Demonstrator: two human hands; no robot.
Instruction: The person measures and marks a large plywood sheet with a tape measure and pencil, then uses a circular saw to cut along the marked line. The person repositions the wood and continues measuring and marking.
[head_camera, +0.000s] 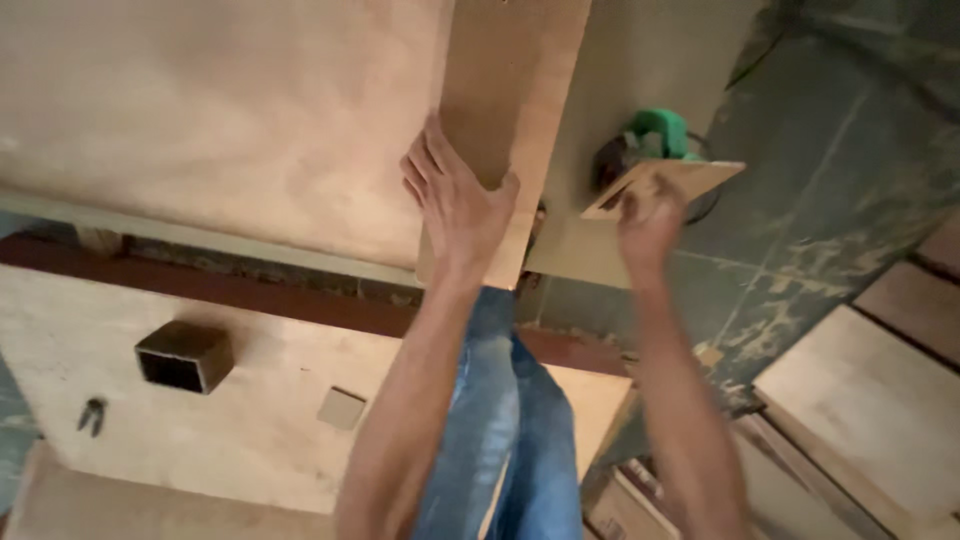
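From the head camera, the left hand (458, 205) lies flat on a long plywood strip (510, 90), fingers spread on its face and the thumb hooked over the strip's right edge; the grip is open, pressing rather than closed around the board. The strip's long axis runs straight away from the person, from the hand's heel up to the top of the frame, and it rests on a broad plywood sheet (220, 120) that serves as the counter.

The right hand (650, 222) is curled shut on the near corner of a small flat wood offcut (668, 183), holding it tilted just right of the strip. Directly behind the offcut, touching or nearly so, sits a green power tool (652, 137) with a dark cord. The left hand is the one on the strip; the right stays well clear of it.

Lower left, another pale board (200, 430) carries a dark open box (185, 355), a small square piece (342, 408) and pliers (92, 415). Stacked boards (870, 400) lie at the right.
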